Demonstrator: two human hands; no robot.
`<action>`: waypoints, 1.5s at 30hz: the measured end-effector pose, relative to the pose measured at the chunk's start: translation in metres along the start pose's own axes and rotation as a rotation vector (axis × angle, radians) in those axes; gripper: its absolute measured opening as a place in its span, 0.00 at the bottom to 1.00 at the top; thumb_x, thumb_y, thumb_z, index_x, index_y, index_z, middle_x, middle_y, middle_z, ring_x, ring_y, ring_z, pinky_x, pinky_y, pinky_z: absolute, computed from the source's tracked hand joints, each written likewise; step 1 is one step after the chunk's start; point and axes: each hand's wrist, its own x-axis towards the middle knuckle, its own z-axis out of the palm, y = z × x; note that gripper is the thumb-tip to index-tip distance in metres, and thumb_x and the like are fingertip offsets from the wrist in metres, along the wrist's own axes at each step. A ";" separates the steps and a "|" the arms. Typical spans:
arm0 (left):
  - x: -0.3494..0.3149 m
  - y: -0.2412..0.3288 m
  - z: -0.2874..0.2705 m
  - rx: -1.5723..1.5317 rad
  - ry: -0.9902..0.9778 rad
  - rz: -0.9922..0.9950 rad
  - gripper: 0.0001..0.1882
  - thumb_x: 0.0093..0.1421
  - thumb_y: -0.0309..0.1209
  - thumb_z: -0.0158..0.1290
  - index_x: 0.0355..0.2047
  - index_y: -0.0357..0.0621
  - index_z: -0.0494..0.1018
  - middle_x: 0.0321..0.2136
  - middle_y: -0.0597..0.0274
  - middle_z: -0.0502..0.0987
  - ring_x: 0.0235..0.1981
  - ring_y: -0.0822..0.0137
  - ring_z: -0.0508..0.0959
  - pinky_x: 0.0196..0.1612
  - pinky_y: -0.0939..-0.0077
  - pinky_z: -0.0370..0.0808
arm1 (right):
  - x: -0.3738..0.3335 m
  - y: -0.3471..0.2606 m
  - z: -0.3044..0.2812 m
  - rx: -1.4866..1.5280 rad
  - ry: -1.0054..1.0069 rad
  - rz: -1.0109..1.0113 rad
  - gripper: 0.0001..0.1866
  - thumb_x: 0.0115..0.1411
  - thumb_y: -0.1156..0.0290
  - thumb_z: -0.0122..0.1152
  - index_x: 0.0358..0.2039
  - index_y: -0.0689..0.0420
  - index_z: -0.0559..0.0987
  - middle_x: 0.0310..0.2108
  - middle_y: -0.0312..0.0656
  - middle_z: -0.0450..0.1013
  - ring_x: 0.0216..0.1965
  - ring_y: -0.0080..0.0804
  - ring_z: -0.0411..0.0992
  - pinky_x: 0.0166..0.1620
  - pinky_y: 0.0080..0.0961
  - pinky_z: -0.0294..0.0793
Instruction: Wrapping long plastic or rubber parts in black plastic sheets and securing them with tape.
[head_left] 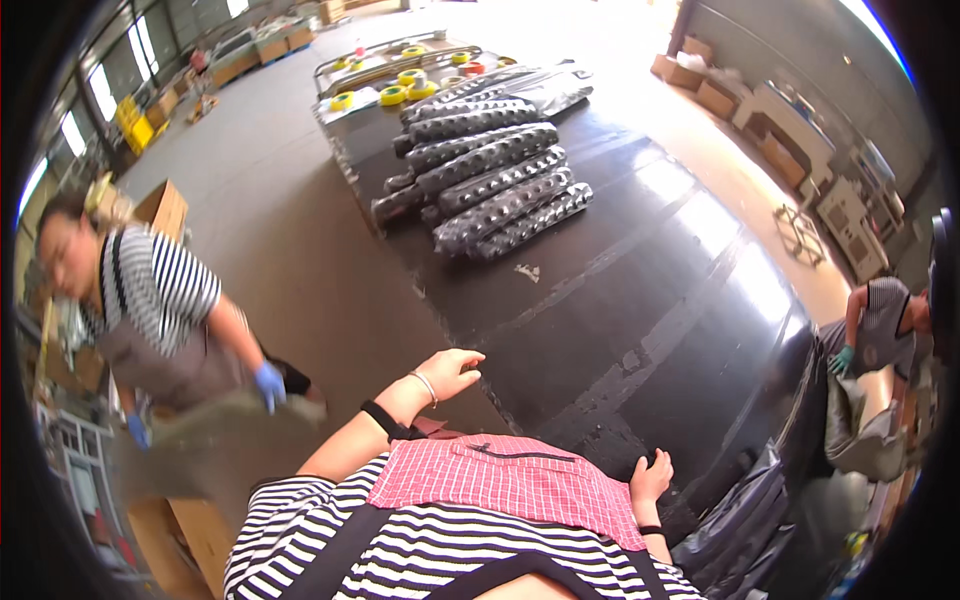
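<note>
My left hand [447,374] hovers near the left edge of the black-topped table [560,350]. Its fingers are loosely bent, with a gap between thumb and fingertips and nothing visible between them. At the near edge of the table, my right hand [652,478] holds nothing that I can see, its fingers apart. A crumpled dark plastic sheet [740,530] hangs beside that hand. Farther along the table lies a pile of black, dimpled plastic-wrapped rolls [500,170], beyond reach of both hands. A small pale scrap [527,272] rests in front of the pile.
Several yellow tape rolls [394,95] sit at the table's far end by a metal rail [400,50]. To the left, a person in blue gloves [165,300] holds grey material. Another person [880,325] stands right with a rolled sheet [870,430]. A cardboard box [190,545] stands lower left.
</note>
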 end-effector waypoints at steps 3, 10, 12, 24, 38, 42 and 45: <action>0.045 -0.039 -0.036 0.178 0.125 0.152 0.27 0.55 0.36 0.58 0.56 0.43 0.71 0.54 0.45 0.73 0.57 0.49 0.71 0.62 0.60 0.67 | 0.007 -0.031 0.013 -0.191 0.020 0.117 0.29 0.55 0.64 0.63 0.56 0.58 0.70 0.60 0.53 0.64 0.62 0.53 0.60 0.62 0.49 0.61; 0.211 -0.084 -0.119 0.676 0.231 -0.231 0.53 0.50 0.49 0.65 0.71 0.60 0.46 0.60 0.47 0.63 0.63 0.48 0.63 0.61 0.54 0.65 | -0.002 -0.048 0.021 -0.141 0.154 0.289 0.27 0.53 0.68 0.60 0.54 0.61 0.72 0.58 0.56 0.66 0.61 0.54 0.62 0.63 0.45 0.61; 0.250 -0.094 -0.124 0.567 -0.010 -0.311 0.62 0.47 0.50 0.67 0.72 0.58 0.36 0.54 0.39 0.69 0.55 0.44 0.73 0.56 0.55 0.72 | -0.026 -0.065 0.026 -0.147 0.164 0.458 0.28 0.52 0.68 0.60 0.54 0.65 0.71 0.57 0.58 0.67 0.60 0.55 0.63 0.64 0.46 0.61; 0.286 -0.115 -0.165 0.007 -0.165 -0.111 0.48 0.46 0.41 0.63 0.66 0.39 0.56 0.47 0.42 0.77 0.48 0.54 0.79 0.52 0.62 0.75 | -0.132 -0.172 0.036 -0.074 -0.215 0.808 0.43 0.61 0.55 0.59 0.70 0.59 0.53 0.72 0.57 0.43 0.72 0.56 0.40 0.72 0.43 0.43; 0.213 -0.009 -0.089 0.025 -0.309 0.409 0.46 0.58 0.45 0.60 0.68 0.36 0.50 0.60 0.33 0.64 0.58 0.43 0.70 0.62 0.62 0.67 | -0.124 -0.158 0.008 -0.019 -0.207 0.722 0.36 0.52 0.57 0.63 0.60 0.60 0.70 0.64 0.59 0.59 0.65 0.56 0.56 0.67 0.43 0.56; 0.217 -0.036 -0.011 0.461 -0.542 0.656 0.45 0.55 0.45 0.59 0.70 0.69 0.50 0.69 0.48 0.50 0.68 0.45 0.57 0.65 0.54 0.63 | -0.118 -0.150 0.002 -0.052 -0.146 0.655 0.29 0.51 0.59 0.61 0.53 0.59 0.78 0.55 0.56 0.68 0.58 0.54 0.65 0.62 0.43 0.64; 0.190 -0.011 0.007 0.609 -0.653 0.610 0.45 0.56 0.41 0.59 0.71 0.70 0.49 0.73 0.57 0.41 0.69 0.48 0.55 0.65 0.52 0.63 | -0.121 -0.147 0.002 -0.054 -0.120 0.643 0.27 0.50 0.61 0.60 0.51 0.59 0.79 0.53 0.57 0.69 0.56 0.55 0.66 0.61 0.43 0.65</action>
